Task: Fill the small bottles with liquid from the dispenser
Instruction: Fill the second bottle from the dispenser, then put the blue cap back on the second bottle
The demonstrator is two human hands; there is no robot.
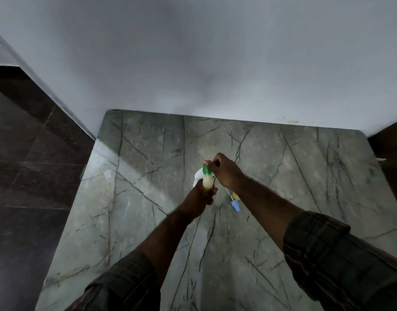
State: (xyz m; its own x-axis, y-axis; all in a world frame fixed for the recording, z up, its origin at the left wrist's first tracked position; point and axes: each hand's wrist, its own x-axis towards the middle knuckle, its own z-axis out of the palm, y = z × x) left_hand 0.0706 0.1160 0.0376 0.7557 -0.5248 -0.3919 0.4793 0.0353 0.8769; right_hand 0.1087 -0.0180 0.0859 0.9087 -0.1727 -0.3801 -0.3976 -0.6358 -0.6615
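Note:
My left hand grips a small clear bottle of pale yellow liquid, held upright above the marble table. The fingers of my right hand pinch the bottle's green cap at its top. A white object, partly hidden, shows just behind the bottle. Below my right wrist lies another small bottle with yellow liquid and a blue cap, lying on the table. No dispenser can be made out clearly.
The grey-green marble table ends at a white wall at the back. Dark tiled floor lies beyond the table's left edge. A dark wooden surface borders the right side.

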